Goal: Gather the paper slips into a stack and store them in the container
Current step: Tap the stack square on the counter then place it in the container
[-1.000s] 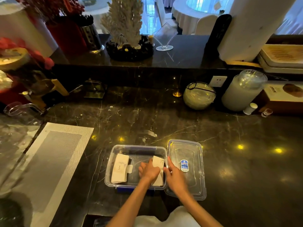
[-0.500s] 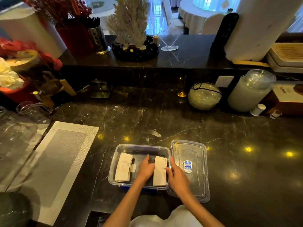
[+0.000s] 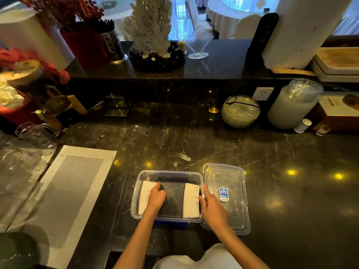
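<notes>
Left hand has crossed the clear container from the right-hand stack of paper slips, where it worked a second ago, to the left-hand stack; it now lies palm down over that stack's right edge, fingers pointing away from the person. Right-hand stack, earlier gripped between both hands and tilted, now lies flat against the container's right wall. Right hand has let go of it and rests at the rim, index finger extended along the wall, over the edge of the lid.
</notes>
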A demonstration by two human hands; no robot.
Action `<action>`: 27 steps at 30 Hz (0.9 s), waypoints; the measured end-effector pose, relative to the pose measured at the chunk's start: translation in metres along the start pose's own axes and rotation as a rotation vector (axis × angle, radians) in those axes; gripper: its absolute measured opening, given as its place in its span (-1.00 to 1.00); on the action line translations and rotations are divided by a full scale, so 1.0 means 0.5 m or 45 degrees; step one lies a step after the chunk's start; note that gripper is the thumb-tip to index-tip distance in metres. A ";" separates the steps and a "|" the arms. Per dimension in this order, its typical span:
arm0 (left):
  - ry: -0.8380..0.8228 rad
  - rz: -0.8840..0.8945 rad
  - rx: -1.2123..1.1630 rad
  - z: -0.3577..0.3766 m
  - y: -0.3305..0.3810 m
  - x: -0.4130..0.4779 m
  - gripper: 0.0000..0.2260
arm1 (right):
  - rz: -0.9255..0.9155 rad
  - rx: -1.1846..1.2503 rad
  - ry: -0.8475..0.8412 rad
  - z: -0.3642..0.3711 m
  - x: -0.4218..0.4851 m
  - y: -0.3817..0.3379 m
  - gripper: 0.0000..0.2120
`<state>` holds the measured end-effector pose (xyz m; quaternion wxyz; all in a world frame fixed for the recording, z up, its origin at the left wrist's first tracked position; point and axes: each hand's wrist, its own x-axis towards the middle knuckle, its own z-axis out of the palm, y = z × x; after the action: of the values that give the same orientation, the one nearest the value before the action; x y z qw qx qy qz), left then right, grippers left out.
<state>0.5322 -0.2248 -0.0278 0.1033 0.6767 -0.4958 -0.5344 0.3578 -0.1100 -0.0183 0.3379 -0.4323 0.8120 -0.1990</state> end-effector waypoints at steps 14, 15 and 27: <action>-0.130 0.035 -0.071 -0.043 -0.005 0.003 -0.69 | 0.116 0.177 0.009 0.005 -0.003 -0.016 -0.47; -0.143 0.024 -0.076 -0.043 -0.005 0.004 -0.68 | 0.134 0.193 0.004 0.004 -0.005 -0.019 -0.47; -0.459 0.033 0.193 0.048 0.049 -0.049 -0.67 | 0.259 0.315 0.066 0.006 -0.015 -0.035 -0.54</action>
<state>0.5004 -0.2084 -0.0062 -0.0315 0.5694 -0.5540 -0.6065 0.3728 -0.1135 -0.0066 0.3859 -0.2976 0.8293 -0.2733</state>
